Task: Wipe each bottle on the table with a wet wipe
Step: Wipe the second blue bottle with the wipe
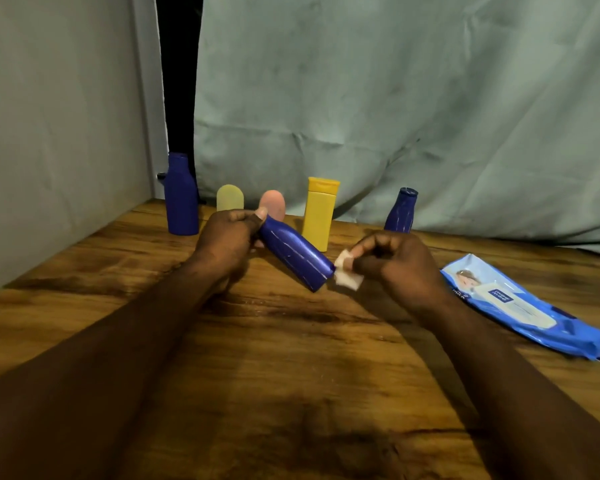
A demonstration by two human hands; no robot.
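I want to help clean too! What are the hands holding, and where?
The left hand grips the tilted blue bottle by its neck end; the right hand pinches a wet wipe next to the bottle's base.

A dark blue bottle [293, 252] slants above the bench [291, 358], a folded white wipe [349, 271] at its base, before a row of five upright bottles [320, 216].

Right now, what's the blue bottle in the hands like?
The blue bottle looks like shiny dark blue plastic with pale streaks down its side. It is tilted, neck up toward the left, bottom down toward the right, held above the table. The left hand grips its neck end; the wipe pinched in the right hand touches its bottom edge.
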